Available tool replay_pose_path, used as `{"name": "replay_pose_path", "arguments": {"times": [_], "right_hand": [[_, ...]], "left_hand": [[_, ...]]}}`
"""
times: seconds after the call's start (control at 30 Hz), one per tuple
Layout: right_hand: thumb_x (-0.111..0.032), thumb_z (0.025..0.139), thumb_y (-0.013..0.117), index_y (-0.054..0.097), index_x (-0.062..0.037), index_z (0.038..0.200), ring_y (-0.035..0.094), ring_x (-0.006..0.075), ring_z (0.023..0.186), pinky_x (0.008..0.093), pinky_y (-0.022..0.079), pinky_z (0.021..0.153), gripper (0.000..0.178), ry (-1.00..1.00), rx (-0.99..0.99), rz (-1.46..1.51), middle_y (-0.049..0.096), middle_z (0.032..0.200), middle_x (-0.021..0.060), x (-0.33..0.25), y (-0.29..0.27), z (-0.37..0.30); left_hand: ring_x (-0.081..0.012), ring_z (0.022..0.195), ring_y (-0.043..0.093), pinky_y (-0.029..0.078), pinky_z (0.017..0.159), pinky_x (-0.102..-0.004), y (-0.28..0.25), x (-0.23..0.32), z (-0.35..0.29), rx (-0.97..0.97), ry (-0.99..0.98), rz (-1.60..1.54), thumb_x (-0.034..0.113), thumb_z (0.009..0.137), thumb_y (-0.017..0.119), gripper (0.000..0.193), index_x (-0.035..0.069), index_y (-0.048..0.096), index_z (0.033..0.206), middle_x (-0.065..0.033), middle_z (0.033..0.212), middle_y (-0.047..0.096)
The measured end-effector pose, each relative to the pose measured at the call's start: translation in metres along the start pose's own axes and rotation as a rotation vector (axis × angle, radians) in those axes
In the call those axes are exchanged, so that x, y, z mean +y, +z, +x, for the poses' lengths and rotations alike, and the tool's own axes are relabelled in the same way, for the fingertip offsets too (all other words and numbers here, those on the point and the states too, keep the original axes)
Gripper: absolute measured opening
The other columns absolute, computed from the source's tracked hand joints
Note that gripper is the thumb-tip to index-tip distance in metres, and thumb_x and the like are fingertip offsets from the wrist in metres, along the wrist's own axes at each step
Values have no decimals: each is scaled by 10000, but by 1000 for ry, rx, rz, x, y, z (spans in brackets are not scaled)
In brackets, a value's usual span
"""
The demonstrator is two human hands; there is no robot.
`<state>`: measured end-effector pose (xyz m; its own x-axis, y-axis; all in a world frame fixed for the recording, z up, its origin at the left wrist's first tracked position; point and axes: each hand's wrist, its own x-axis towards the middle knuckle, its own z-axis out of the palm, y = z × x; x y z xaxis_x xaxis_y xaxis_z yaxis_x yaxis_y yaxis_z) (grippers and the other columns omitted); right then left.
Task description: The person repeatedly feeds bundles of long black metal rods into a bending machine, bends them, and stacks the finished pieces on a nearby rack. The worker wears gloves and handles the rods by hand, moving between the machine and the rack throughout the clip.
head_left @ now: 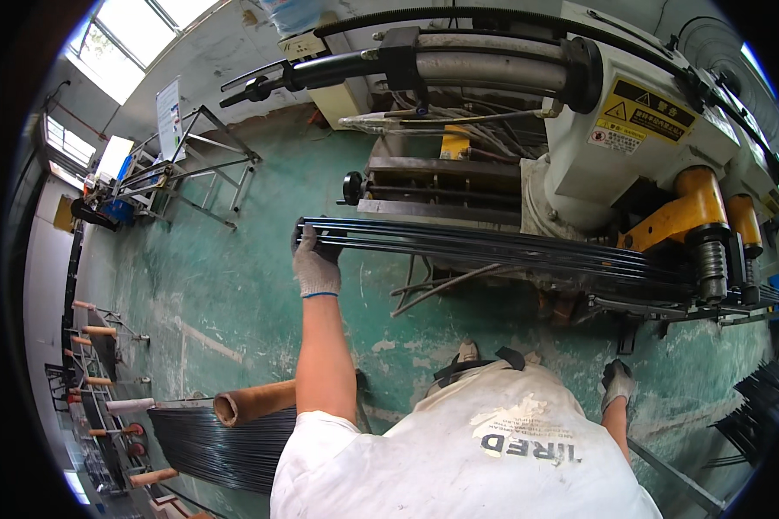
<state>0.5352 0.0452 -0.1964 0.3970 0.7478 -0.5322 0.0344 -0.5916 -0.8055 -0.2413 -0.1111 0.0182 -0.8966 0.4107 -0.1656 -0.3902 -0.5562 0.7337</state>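
L hand (318, 265) grasps blk rods (493, 247) by left ends, rest running rightward along near edge of mach. (584, 164) R hand (617, 385) well apart; can't tell grip.

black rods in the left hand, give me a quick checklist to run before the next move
1. Left hand gripping the black rods: ok, it holds their left ends.
2. Right hand away from the rods: ok, it is low at the person's right side.
3. Gloves on both hands: ok.
4. Rods' far ends held at the orange machine arm: cannot tell, machine parts obscure them.
5. Both hands supporting the rods: not ok, only the left is on them.
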Motion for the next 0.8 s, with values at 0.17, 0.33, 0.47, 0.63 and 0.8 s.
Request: {"name": "replay_pose_path", "arguments": {"times": [0.17, 0.33, 0.47, 0.63, 0.8], "right_hand": [[-232, 1039, 772, 784, -87, 1238, 747, 181, 839, 348, 588, 696, 247, -10, -16, -7, 810, 1036, 60, -8, 2, -14], [-239, 1051, 764, 783, -74, 1265, 755, 181, 861, 343, 596, 715, 271, -22, 9, -25, 815, 1068, 62, -17, -12, -25], [-267, 1061, 762, 782, -62, 1286, 759, 182, 870, 335, 598, 749, 306, -42, 26, -237, 818, 1072, 61, -25, -23, -31], [-297, 1044, 752, 813, -29, 1229, 735, 177, 823, 338, 577, 740, 331, -16, -15, -199, 822, 1013, 73, -13, -27, -15], [-336, 1014, 745, 837, -1, 1132, 693, 164, 742, 345, 551, 702, 367, 21, -135, -461, 792, 890, 78, -44, -5, -10]], "left_hand": [[-325, 1124, 741, 644, 942, -524, -12, -3, 17, 60, 26, -3, 75, 1096, 656, 421, 134, 590, 1507, -136, 1248, 743], [-318, 1122, 741, 651, 949, -522, -8, -15, 21, 52, 47, 51, 40, 1059, 662, 517, 194, 578, 1545, -135, 1249, 744], [-363, 1194, 740, 628, 1022, -575, -36, -4, 37, -104, -21, 146, 205, 1120, 636, 338, 204, 651, 1458, -122, 1311, 754], [-420, 1353, 690, 573, 1138, -623, -52, 8, 29, -237, -141, 157, 349, 1134, 642, 423, 187, 657, 1525, -147, 1464, 723], [-431, 1411, 658, 482, 1252, -629, -52, 7, 24, -150, -151, 95, 468, 1176, 521, 548, 140, 610, 1606, -167, 1624, 638]]}}
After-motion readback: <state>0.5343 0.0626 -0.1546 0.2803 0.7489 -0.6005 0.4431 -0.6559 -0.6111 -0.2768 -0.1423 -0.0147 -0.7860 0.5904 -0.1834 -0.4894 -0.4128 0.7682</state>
